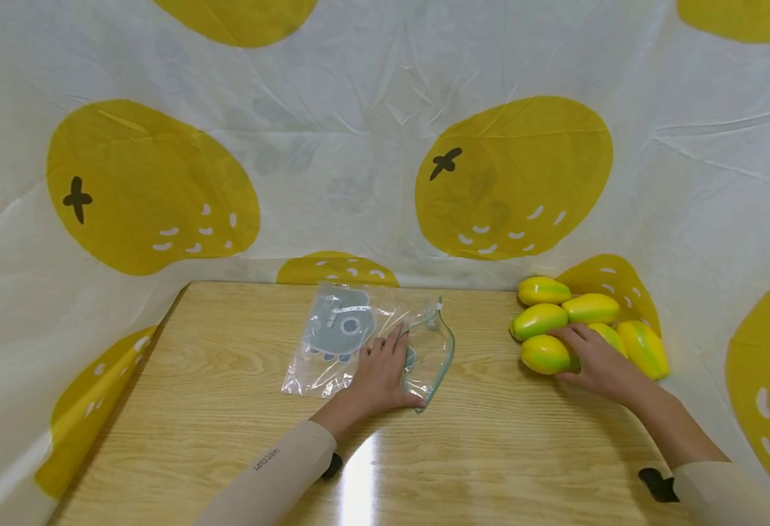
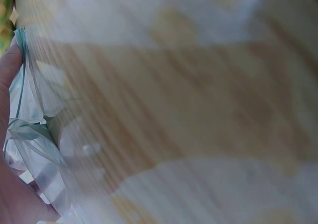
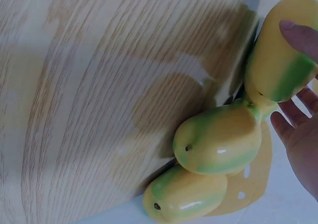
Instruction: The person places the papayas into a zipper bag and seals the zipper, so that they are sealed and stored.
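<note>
At a clear bag (image 1: 332,329), the left hand (image 1: 382,374) seems spread; the right (image 1: 597,367) grips fruit (image 1: 545,356).

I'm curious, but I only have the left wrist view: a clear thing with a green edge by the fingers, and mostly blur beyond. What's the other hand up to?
Observer: The right hand grips a yellow-green fruit, as the head and right wrist views show.
Visitor: Ah! I've only got yellow-green bits in my top left corner. Are there more fruits?
Observer: Yes, at least five other fruits show in the head view, grouped close to the gripped one.
Visitor: And my clear thing, is anything printed on it?
Observer: It's a clear bag with a grey-blue printed figure that has a round, eye-like mark.
</note>
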{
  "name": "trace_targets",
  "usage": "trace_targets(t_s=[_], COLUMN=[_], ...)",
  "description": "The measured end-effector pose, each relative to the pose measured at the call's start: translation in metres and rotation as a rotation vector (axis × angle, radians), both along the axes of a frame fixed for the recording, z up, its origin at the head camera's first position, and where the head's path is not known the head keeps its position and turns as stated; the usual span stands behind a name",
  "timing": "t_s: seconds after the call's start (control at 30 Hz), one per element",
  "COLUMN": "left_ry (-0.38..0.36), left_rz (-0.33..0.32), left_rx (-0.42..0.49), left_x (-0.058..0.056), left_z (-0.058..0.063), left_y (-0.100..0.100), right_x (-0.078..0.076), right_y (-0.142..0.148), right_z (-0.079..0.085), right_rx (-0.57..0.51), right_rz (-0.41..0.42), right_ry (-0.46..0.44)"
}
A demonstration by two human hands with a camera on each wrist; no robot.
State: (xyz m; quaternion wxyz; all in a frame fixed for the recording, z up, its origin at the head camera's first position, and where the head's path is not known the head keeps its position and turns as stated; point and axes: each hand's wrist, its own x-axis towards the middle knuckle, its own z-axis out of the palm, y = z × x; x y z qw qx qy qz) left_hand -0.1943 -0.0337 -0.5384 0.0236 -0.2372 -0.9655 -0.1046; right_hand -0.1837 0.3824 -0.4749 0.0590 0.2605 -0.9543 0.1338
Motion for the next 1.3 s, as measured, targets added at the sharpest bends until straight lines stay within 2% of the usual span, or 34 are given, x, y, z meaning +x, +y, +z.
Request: trace_targets(t_s=[0.5, 0.77, 1.03, 1.3], left_ry=[-0.029, -0.056, -0.070, -0.076], left_rz=[0.006, 0.019, 0.026, 0.034], left_rx=[0.029, 0.032, 0.051, 0.047], left_x=[0.001, 0.002, 0.002, 0.000], left_z=[0.000, 0.001, 0.003, 0.000], left_y=[-0.001, -0.001, 0.000, 0.000], right_x=[0.002, -0.007, -0.018, -0.021], right_y=[-0.030, -0.056, -0.083, -0.115], right_z=[0.008, 0.008, 0.005, 0.000], right_rx=[-0.104, -0.163, -0.172, -0.179], right_rz=[-0.044, -0.007, 0.024, 0.019], right_ry=[-0.081, -0.142, -0.211, -0.225])
